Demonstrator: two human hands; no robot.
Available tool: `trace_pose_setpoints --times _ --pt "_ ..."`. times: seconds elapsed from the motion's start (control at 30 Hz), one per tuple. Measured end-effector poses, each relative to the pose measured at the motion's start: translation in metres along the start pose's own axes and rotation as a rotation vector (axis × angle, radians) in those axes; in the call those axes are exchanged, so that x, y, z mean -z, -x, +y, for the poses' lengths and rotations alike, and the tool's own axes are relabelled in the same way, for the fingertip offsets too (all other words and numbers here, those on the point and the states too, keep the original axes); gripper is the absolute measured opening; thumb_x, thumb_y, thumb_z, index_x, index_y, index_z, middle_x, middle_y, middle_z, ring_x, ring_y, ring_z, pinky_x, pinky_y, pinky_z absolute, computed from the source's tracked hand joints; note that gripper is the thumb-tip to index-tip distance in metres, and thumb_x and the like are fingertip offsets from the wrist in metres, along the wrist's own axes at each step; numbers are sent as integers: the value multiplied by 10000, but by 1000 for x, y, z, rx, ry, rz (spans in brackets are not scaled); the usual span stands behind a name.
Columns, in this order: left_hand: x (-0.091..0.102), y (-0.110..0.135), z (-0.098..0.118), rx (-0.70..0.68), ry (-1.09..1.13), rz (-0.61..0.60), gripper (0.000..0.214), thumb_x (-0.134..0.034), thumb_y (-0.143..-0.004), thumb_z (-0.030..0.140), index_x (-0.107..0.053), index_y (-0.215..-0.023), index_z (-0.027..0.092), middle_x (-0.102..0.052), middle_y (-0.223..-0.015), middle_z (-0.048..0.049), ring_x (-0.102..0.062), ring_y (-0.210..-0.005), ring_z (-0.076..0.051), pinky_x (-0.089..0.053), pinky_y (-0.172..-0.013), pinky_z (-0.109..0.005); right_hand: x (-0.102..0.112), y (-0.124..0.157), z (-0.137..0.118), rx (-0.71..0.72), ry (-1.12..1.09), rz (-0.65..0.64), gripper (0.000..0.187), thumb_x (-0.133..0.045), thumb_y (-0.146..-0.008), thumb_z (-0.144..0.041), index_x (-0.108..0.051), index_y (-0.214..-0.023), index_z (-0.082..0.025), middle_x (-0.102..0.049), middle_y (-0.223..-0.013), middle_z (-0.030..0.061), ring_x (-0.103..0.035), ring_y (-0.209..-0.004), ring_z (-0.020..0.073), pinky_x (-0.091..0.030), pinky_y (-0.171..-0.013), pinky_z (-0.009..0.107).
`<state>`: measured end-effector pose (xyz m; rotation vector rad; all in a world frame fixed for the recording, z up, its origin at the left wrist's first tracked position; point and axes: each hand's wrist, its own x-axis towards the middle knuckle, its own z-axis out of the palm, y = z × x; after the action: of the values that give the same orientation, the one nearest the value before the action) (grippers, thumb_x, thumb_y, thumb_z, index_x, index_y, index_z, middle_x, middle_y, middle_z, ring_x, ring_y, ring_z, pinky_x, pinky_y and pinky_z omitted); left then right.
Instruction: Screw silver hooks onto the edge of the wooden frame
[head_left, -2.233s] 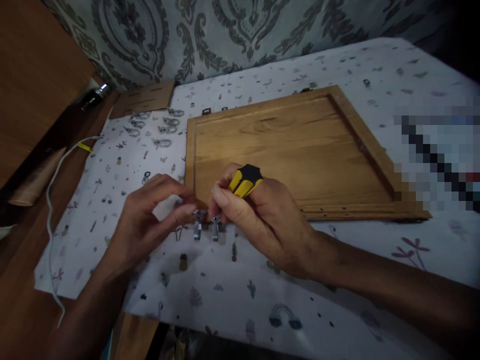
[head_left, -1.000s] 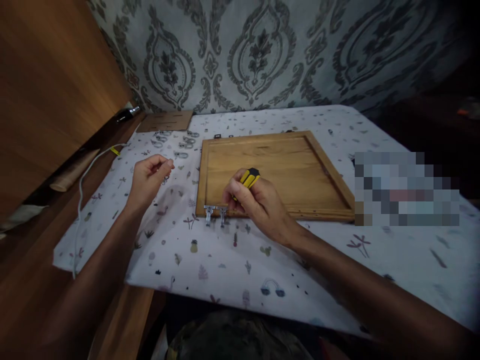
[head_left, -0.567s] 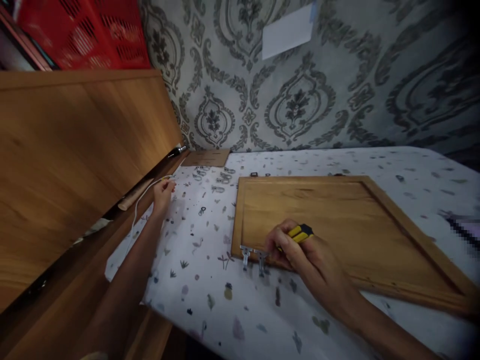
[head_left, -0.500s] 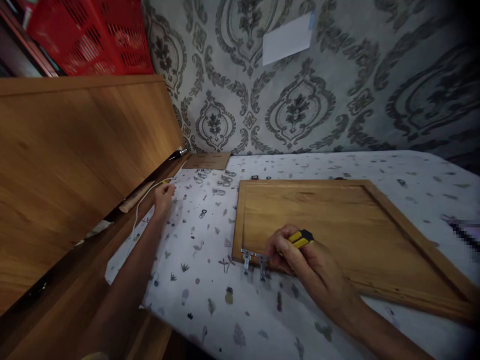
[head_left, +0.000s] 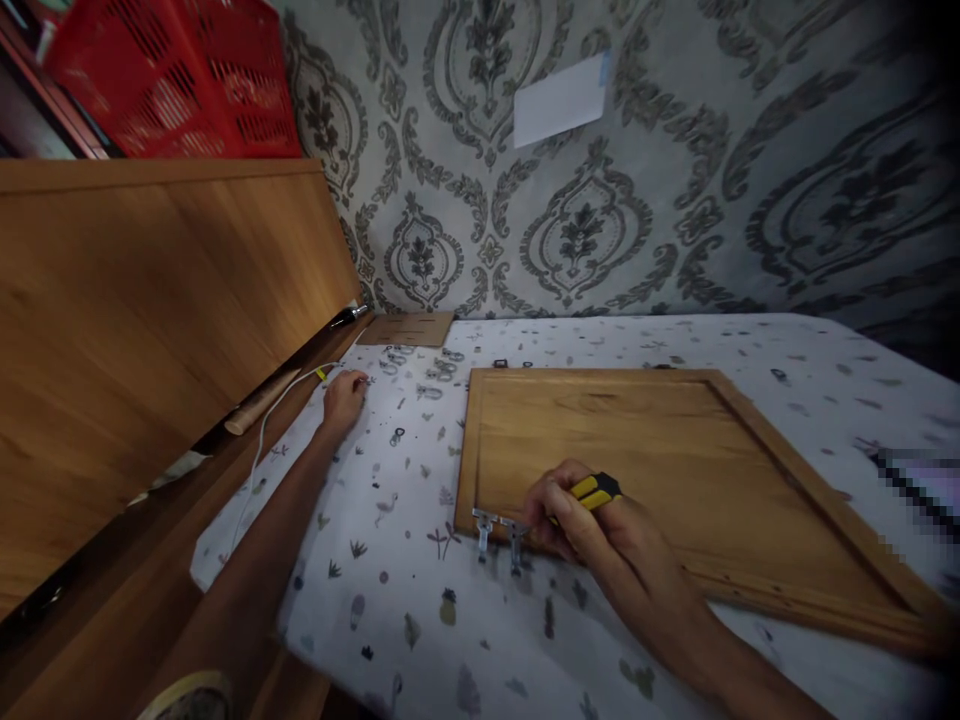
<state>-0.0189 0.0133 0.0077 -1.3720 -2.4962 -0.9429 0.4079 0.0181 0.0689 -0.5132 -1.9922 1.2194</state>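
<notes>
My right hand (head_left: 592, 525) is closed around a yellow-and-black screwdriver (head_left: 598, 490), low over the front left part of a wooden cabinet door panel (head_left: 600, 430). Two metal hinges (head_left: 484, 532) sit side by side at the panel's near left edge, just left of that hand; its fingertips are close to the right one. My left hand (head_left: 343, 402) is at the left side of the patterned white cloth, fingers curled together; anything between them is too small to make out. Several more metal hinges (head_left: 429, 392) lie on the cloth to its right.
A white cable (head_left: 264, 430) with a yellow tag runs along the wooden board at left. A brown cardboard piece (head_left: 409, 330) and a dark-handled tool (head_left: 349, 315) lie at the back. A red basket (head_left: 165, 90) stands above the wood panel. Patterned wallpaper (head_left: 585, 230) bounds the back.
My left hand has moved right, away from the white cable and over the cloth. My right hand keeps hold of the screwdriver beside the hinges. The view has shifted slightly.
</notes>
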Motion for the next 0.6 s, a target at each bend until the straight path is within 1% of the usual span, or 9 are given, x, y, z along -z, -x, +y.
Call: trace_pose_setpoints --times 0.1,0.23,0.37,0.43,0.47,0.53,0.6 --pt "0 2 2 -19 -76 -12 336 -641 -995 361 -631 -1268 165 -645 -1292 -113 -660 -1119 -247 -584 -953 -468 0 1 0 -1 -6 11 571 -425 -1011 -637 -623 -710 -194 -553 -661 34 -528 -540 135 -444 -468 258" --pt "4 3 3 -14 -152 -20 329 -642 -995 359 -634 -1258 162 -654 -1272 -109 -666 -1101 -241 -589 -941 -459 1 3 1 14 -22 -7 525 -427 -1035 -570 -628 -741 -184 -559 -694 31 -525 -567 129 -435 -497 255" --pt "13 5 10 7 -178 -27 299 -642 -994 365 -652 -1199 148 -679 -1192 -95 -680 -1035 -221 -595 -905 -433 1 5 2 -8 -130 -45 423 -431 -1054 -457 -594 -777 -181 -537 -709 16 -515 -622 132 -428 -557 260" --pt "19 7 16 13 -171 -23 261 -644 -988 373 -671 -1102 140 -695 -1091 -73 -679 -965 -203 -583 -871 -404 1 7 0 -37 -126 -42 367 -426 -1049 -417 -566 -798 -188 -545 -715 13 -533 -643 137 -443 -583 266" --pt "22 8 18 15 -164 -14 215 -640 -980 346 -678 -1028 140 -698 -1010 -56 -669 -918 -197 -566 -841 -380 2 7 -2 -44 -127 -45 340 -430 -1040 -407 -556 -809 -193 -557 -729 12 -549 -654 138 -456 -594 268" --pt "27 7 21 11 -145 -2 102 -620 -893 242 -681 -854 170 -690 -824 -25 -632 -807 -209 -492 -726 -313 3 8 -6 -61 -125 -48 302 -419 -1033 -385 -546 -829 -203 -582 -750 9 -575 -676 134 -478 -630 270" --pt "29 3 22 11 -135 17 97 -599 -804 255 -644 -747 192 -634 -678 -2 -557 -697 -211 -393 -639 -287 4 7 -10 -75 -110 -45 274 -441 -1012 -368 -525 -800 -216 -554 -715 -8 -557 -658 124 -467 -627 261"
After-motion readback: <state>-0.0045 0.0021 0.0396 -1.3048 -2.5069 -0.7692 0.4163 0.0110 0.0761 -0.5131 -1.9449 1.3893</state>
